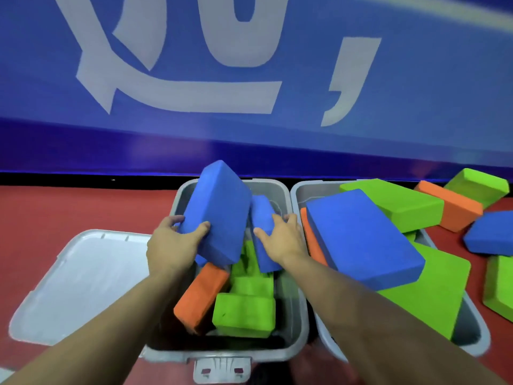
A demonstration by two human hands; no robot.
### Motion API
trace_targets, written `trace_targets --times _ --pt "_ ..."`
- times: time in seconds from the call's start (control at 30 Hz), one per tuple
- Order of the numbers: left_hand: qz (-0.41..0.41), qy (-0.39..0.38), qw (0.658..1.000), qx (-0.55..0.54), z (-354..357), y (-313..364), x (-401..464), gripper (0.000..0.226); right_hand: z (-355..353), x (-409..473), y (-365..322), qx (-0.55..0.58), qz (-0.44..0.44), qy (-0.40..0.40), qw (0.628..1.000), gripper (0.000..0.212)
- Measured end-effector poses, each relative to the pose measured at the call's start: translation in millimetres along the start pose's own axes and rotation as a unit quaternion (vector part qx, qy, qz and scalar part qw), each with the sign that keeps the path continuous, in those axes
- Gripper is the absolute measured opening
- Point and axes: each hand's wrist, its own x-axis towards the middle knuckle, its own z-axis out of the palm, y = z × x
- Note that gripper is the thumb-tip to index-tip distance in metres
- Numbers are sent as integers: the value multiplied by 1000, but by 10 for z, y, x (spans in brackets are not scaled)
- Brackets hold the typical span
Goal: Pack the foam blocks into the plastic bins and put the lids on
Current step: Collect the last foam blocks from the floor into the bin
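Two grey plastic bins stand side by side on the red floor. Over the left bin [301,323] my left hand [172,243] grips a large blue foam block [219,207], tilted on end. My right hand [283,234] holds a second, smaller-looking blue block [263,215] upright inside the same bin. Below them lie an orange block [200,295] and green blocks [244,315]. The right bin [472,334] is heaped with a blue block [363,237], green blocks [430,295] and an orange block [311,240] at its left wall.
A grey lid [69,284] lies flat on the floor left of the left bin. Loose blocks lie on the floor at right: orange [452,207], green [477,184], blue [491,234], another green [499,284]. A blue banner wall stands right behind the bins.
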Motion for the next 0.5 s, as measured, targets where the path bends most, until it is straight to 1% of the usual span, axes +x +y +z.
trace_targets --times 0.03,0.2,0.27,0.33,0.4,0.43,0.47,0.5 --pt "-1 -4 1000 16 58 -2 -28 66 49 -1 19 1 0 -14 1000 66" --pt "-19 -35 994 100 315 -41 -166 83 132 -287 130 12 -17 -13 1000 50" --pt "-2 -56 991 126 422 -7 -251 82 111 -480 182 -2 -43 -27 999 48" --pt "38 -116 985 123 547 53 -306 77 68 -640 243 -28 -78 -52 995 47" --pt "56 -216 966 129 672 96 -333 76 -5 -746 297 -60 -102 -79 990 46" --pt "55 -254 955 145 717 109 -355 77 -61 -777 319 -71 -107 -85 988 46" --pt "50 -270 948 160 749 113 -385 78 -124 -795 337 -78 -107 -85 988 46" --pt "48 -271 947 165 767 107 -417 77 -195 -808 349 -79 -103 -82 988 47"
